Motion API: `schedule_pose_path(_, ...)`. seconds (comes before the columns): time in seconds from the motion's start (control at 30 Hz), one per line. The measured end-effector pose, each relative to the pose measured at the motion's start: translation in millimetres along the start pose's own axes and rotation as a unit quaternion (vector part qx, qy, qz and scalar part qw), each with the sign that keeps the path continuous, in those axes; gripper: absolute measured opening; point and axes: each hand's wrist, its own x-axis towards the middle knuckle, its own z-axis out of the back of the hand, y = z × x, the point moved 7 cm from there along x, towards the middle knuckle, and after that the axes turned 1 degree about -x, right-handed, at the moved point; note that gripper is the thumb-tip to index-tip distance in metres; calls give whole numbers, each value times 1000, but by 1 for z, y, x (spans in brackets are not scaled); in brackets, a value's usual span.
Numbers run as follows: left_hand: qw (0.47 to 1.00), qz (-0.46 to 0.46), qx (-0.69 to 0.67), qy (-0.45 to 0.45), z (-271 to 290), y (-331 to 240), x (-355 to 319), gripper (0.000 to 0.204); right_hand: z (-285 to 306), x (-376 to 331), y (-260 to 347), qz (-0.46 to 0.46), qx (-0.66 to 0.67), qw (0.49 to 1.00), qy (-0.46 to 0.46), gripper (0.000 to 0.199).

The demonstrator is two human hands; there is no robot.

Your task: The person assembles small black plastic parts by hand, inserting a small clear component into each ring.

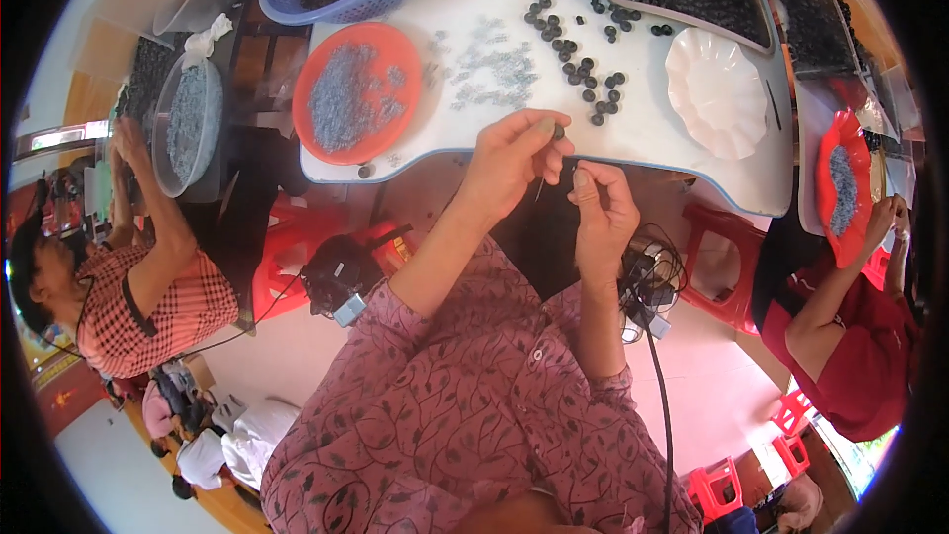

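Just off the table's near edge, my left hand [516, 156] pinches a small black round part [559, 132] between thumb and fingers. A thin, needle-like piece shows below those fingers; I cannot tell what holds it. Close beside it on the right, my right hand [603, 206] is closed in a pinch on something too small to make out. On the white table, loose black round parts [588, 81] lie in a winding line beyond my hands. Small silvery metal pieces [494, 74] are scattered to their left. An orange-red plate [403, 57] holds a heap of similar pieces.
A white scalloped dish [717, 94] stands at the right. Behind are a blue basket [381, 2] and a tray [682, 25] of black parts. People work at both sides, one near a red dish [828, 188]. Red stools [727, 267] and cables [664, 405] are below.
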Motion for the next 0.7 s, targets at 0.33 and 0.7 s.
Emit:
schedule_pose_path(0.33,999,15,-34,-15,11,29,-21,26,-2,-4,8,39,29,999,-3,8)
schedule_pose_path(0.7,997,14,-73,-15,9,37,-29,24,-5,-7,-3,49,85,995,26,16)
